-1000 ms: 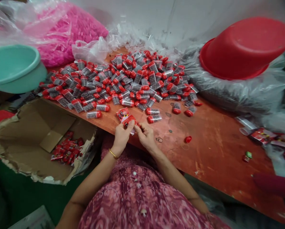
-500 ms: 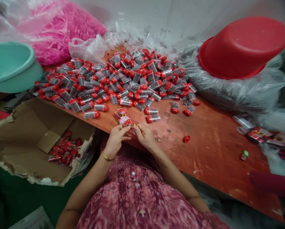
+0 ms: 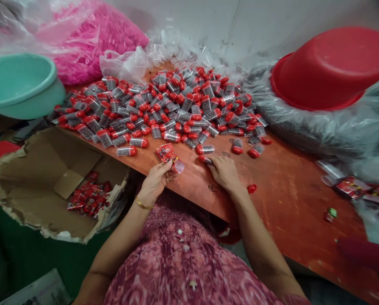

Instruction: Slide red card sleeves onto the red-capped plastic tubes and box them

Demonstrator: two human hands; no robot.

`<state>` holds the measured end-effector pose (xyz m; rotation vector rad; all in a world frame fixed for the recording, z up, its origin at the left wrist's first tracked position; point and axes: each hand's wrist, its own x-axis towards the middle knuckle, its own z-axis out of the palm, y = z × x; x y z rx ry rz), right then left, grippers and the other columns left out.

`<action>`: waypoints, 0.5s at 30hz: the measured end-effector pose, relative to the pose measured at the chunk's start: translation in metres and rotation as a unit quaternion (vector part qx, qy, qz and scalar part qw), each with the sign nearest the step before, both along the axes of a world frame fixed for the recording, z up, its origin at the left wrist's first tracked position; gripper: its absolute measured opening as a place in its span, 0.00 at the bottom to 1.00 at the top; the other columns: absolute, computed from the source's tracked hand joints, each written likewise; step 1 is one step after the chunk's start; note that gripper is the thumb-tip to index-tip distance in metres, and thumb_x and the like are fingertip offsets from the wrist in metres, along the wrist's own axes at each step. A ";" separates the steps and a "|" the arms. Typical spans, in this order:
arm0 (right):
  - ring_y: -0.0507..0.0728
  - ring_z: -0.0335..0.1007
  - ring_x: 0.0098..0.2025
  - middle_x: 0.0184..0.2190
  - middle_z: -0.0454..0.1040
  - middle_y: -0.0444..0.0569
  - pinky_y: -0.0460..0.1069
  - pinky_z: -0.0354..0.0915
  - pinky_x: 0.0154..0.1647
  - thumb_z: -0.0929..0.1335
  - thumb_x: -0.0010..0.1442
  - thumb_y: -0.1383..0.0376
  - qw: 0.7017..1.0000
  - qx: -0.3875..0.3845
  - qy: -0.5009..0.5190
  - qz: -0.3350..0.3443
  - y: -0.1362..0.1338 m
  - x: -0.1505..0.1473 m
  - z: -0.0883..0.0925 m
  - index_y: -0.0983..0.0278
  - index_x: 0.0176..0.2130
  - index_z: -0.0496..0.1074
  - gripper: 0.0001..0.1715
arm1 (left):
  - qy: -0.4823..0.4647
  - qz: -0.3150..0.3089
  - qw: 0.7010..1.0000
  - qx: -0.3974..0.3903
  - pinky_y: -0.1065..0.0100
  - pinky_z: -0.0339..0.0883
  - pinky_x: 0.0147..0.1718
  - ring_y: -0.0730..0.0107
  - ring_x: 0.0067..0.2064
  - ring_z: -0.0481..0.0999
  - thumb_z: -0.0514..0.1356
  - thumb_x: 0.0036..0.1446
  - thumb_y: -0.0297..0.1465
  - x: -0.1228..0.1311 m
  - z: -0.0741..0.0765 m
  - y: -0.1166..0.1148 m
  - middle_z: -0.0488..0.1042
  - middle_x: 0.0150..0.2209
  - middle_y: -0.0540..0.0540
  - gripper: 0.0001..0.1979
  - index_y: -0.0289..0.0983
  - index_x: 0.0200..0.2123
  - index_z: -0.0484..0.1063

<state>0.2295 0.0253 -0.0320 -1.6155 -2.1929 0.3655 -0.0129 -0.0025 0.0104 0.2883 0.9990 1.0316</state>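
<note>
My left hand (image 3: 156,181) pinches a small red printed plastic packet (image 3: 166,151) near the table's front edge; the packet's clear end sticks out past the fingers. On the table to its right, my right hand (image 3: 225,173) has its fingers closed over a small red-capped clear container (image 3: 203,159), whose far end they cover. Just behind that lies another red-capped container (image 3: 205,149). A large heap of such containers (image 3: 176,110), with dark contents showing through, spreads across the table behind both hands.
A torn cardboard box (image 3: 27,178) at lower left holds several red packets (image 3: 90,197). A teal basin (image 3: 20,101) and a bag of pink pieces (image 3: 113,38) stand at left. At right, a red tub (image 3: 329,67) rests on a plastic bag. A loose red cap (image 3: 252,188) lies nearby.
Both hands were together at the packet. My right hand has let go and moved right onto a red-capped container, while my left still holds the packet. The view has shifted slightly.
</note>
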 end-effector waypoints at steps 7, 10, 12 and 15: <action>0.49 0.58 0.19 0.19 0.67 0.42 0.45 0.55 0.20 0.65 0.53 0.57 0.875 -0.188 0.445 -0.020 -0.056 -0.029 0.029 0.64 0.30 0.71 0.12 | 0.029 0.001 0.999 0.029 0.75 0.69 0.23 0.76 0.22 0.73 0.71 0.37 0.34 0.002 -0.003 -0.004 0.76 0.22 0.50 0.15 0.32 0.27 0.73; 0.47 0.54 0.16 0.16 0.65 0.41 0.44 0.51 0.17 0.68 0.47 0.57 0.810 -0.284 0.513 -0.017 -0.064 -0.043 0.039 0.65 0.27 0.72 0.13 | 0.042 -0.012 0.998 0.053 0.75 0.69 0.24 0.76 0.22 0.74 0.72 0.33 0.37 0.004 -0.004 -0.007 0.76 0.22 0.50 0.18 0.32 0.27 0.73; 0.47 0.51 0.14 0.15 0.64 0.40 0.44 0.49 0.15 0.68 0.45 0.57 0.784 -0.315 0.535 -0.029 -0.062 -0.050 0.042 0.65 0.26 0.71 0.13 | 0.052 -0.023 0.996 0.071 0.74 0.69 0.25 0.76 0.22 0.74 0.72 0.32 0.38 0.005 -0.004 -0.009 0.76 0.22 0.50 0.19 0.32 0.27 0.73; 0.46 0.50 0.13 0.13 0.63 0.39 0.44 0.48 0.14 0.67 0.44 0.58 0.779 -0.317 0.540 -0.041 -0.057 -0.057 0.042 0.65 0.25 0.71 0.12 | 0.066 -0.035 0.993 0.094 0.74 0.69 0.26 0.76 0.23 0.74 0.72 0.32 0.38 0.005 -0.004 -0.012 0.76 0.23 0.49 0.19 0.32 0.27 0.74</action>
